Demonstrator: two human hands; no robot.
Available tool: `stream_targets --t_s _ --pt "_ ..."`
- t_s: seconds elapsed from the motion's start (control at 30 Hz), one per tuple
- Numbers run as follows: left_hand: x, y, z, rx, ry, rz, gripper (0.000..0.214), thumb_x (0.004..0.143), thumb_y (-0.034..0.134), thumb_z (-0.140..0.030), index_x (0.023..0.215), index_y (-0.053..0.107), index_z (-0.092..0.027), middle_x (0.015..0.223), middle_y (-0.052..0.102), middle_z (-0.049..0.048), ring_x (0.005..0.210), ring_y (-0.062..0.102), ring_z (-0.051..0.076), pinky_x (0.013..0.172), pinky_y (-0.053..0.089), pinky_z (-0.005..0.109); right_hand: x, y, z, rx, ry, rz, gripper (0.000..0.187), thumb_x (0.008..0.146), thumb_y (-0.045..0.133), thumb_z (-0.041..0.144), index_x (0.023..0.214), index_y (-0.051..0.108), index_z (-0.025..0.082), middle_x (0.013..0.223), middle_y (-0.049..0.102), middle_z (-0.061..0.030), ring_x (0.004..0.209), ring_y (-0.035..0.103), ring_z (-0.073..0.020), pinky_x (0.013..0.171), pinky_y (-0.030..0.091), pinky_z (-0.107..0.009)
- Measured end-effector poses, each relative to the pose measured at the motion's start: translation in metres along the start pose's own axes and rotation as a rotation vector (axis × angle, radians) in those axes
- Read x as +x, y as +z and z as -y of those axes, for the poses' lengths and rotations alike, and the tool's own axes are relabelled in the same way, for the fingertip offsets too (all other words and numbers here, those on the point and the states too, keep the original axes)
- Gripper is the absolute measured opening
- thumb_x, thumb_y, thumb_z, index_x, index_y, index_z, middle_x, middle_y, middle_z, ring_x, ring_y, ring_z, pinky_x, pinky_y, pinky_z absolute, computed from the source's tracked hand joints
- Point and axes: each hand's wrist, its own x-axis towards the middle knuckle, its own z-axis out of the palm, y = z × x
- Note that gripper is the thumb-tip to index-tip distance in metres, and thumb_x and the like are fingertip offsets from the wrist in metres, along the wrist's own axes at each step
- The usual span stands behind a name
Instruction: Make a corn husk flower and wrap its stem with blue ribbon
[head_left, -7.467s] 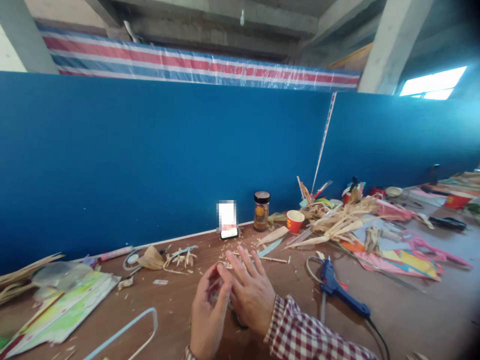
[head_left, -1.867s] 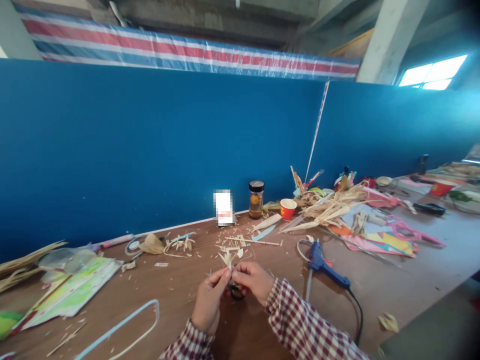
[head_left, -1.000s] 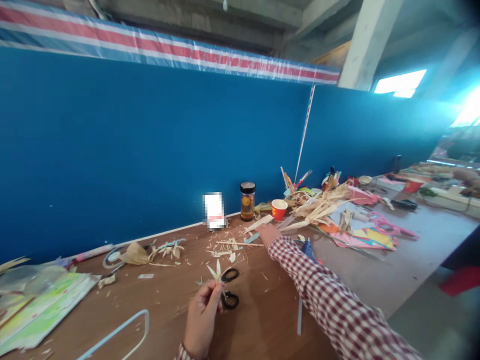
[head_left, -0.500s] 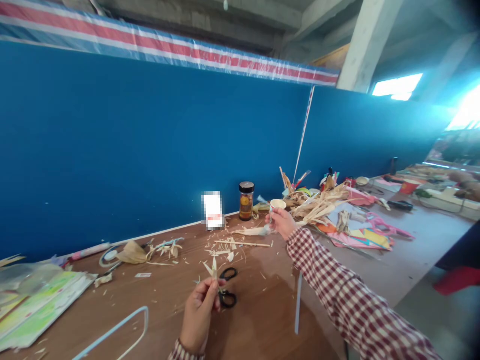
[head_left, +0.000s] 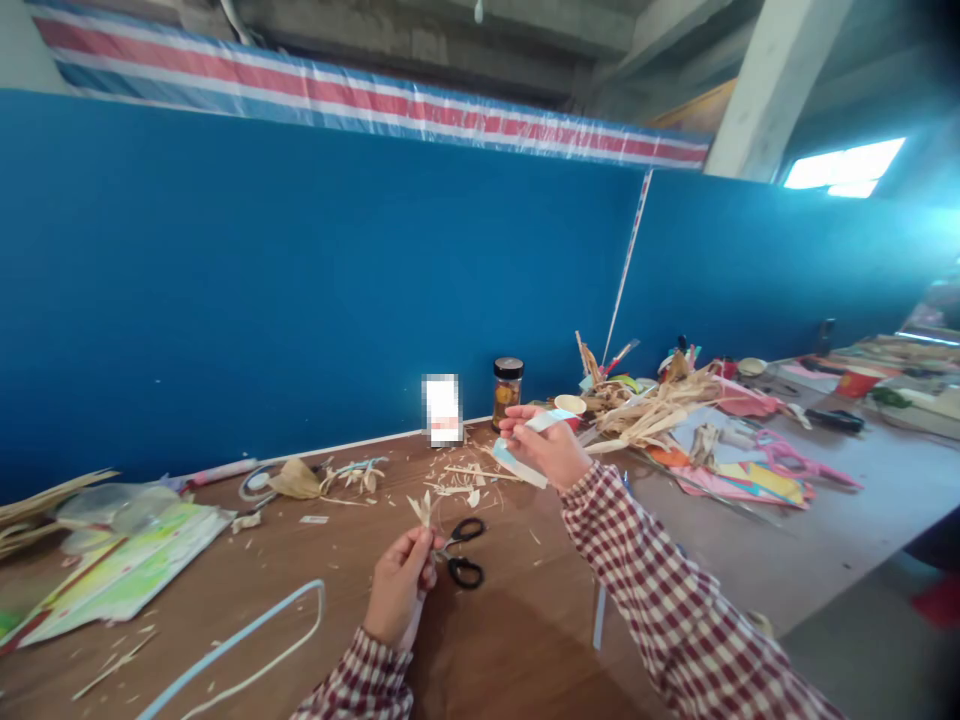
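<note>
My left hand (head_left: 397,592) is closed in a pinch on a small pale husk piece (head_left: 421,510) that sticks up from my fingers above the wooden table (head_left: 525,660). Black-handled scissors (head_left: 461,553) lie on the table just right of that hand. My right hand (head_left: 546,452) is raised further back, closed on a light blue and white strip (head_left: 525,448) that bends over my fingers. Both sleeves are red and white check.
A blue wall (head_left: 300,300) runs behind the table. A dark-lidded jar (head_left: 507,392), a red paper cup (head_left: 571,408) and a heap of dried husks (head_left: 660,415) stand at the back right. Coloured paper (head_left: 112,575) lies left, a blue loop (head_left: 240,640) in front.
My right hand left the left hand, reached to the back right of the table, picked up the light blue strip and drew back toward me. The left hand kept its pinch on the husk piece.
</note>
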Motion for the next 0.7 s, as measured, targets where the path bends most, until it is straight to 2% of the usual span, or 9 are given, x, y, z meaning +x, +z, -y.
stream_targets --t_s 0.07,0.13,0.2,0.27,0.37,0.43,0.53,0.6,0.7 --pt "0.0 -0.001 0.0 -0.022 0.003 -0.003 0.029 0.062 0.071 -0.034 0.076 0.058 -0.012 0.063 0.06 -0.0009 0.04 0.036 0.0 0.037 0.026 0.013 0.0 -0.011 0.007 -0.253 -0.003 0.072 0.022 0.077 0.054 0.029 0.094 0.06 0.018 0.089 0.066 -0.0066 0.087 0.06 -0.0171 0.077 0.047 -0.031" --pt "-0.001 0.0 -0.001 -0.051 -0.004 0.028 0.028 0.062 0.071 -0.033 0.076 0.058 -0.013 0.065 0.06 -0.0005 0.04 0.036 0.0 0.038 0.026 0.013 -0.002 -0.024 0.015 -0.317 0.014 0.16 0.023 0.079 0.052 0.032 0.095 0.061 0.017 0.085 0.067 -0.0065 0.082 0.061 -0.0168 0.075 0.047 -0.03" --pt "-0.002 0.001 -0.001 -0.065 -0.013 0.074 0.027 0.064 0.07 -0.033 0.076 0.058 -0.013 0.068 0.062 0.0007 0.04 0.035 -0.001 0.038 0.026 0.013 -0.006 -0.032 0.018 -0.321 0.054 0.261 0.03 0.084 0.043 0.034 0.106 0.054 0.017 0.079 0.067 -0.0046 0.064 0.061 -0.0133 0.063 0.048 -0.027" --pt "-0.002 0.004 -0.002 -0.051 -0.014 0.102 0.026 0.065 0.069 -0.033 0.075 0.058 -0.012 0.069 0.062 0.0017 0.039 0.034 -0.001 0.038 0.026 0.013 -0.011 -0.03 0.013 -0.438 0.083 0.284 0.027 0.085 0.042 0.032 0.104 0.052 0.016 0.065 0.066 -0.0008 0.047 0.055 -0.0101 0.053 0.044 -0.024" --pt "-0.004 0.007 -0.002 -0.008 -0.001 0.102 0.026 0.065 0.069 -0.034 0.072 0.057 -0.012 0.065 0.06 0.0005 0.038 0.034 -0.001 0.037 0.026 0.014 -0.017 -0.009 -0.011 -0.609 0.079 0.251 0.018 0.083 0.045 0.032 0.082 0.054 0.016 0.048 0.058 0.0032 0.04 0.048 -0.0091 0.049 0.038 -0.022" --pt "-0.004 0.007 -0.003 0.008 0.004 0.091 0.027 0.064 0.069 -0.035 0.07 0.057 -0.012 0.062 0.059 -0.0006 0.038 0.033 -0.001 0.037 0.025 0.014 -0.02 0.011 -0.03 -0.612 0.064 0.279 0.025 0.086 0.039 0.037 0.08 0.053 0.017 0.046 0.056 0.0037 0.04 0.048 -0.0099 0.049 0.038 -0.023" --pt "-0.002 0.003 -0.005 0.012 0.024 0.056 0.028 0.062 0.07 -0.034 0.072 0.058 -0.011 0.063 0.059 -0.0004 0.038 0.033 -0.001 0.037 0.026 0.014 -0.023 0.039 -0.055 -0.576 0.041 0.253 0.032 0.089 0.032 0.04 0.084 0.052 0.016 0.043 0.053 0.0035 0.042 0.05 -0.0112 0.054 0.04 -0.024" --pt "0.001 0.0 -0.005 0.015 0.037 0.033 0.027 0.063 0.07 -0.033 0.074 0.059 -0.011 0.065 0.06 0.0001 0.038 0.033 -0.001 0.037 0.026 0.014 -0.025 0.048 -0.066 -0.559 0.056 0.253 0.037 0.09 0.026 0.038 0.082 0.054 0.015 0.044 0.054 0.0017 0.042 0.05 -0.0117 0.054 0.041 -0.025" --pt "0.006 -0.004 -0.005 0.032 0.038 0.022 0.026 0.064 0.069 -0.033 0.075 0.061 -0.011 0.067 0.061 0.0005 0.038 0.033 -0.001 0.037 0.025 0.014 -0.026 0.046 -0.077 -0.561 0.027 0.202 0.042 0.09 0.027 0.037 0.073 0.059 0.015 0.057 0.061 -0.0042 0.052 0.055 -0.014 0.059 0.043 -0.028"
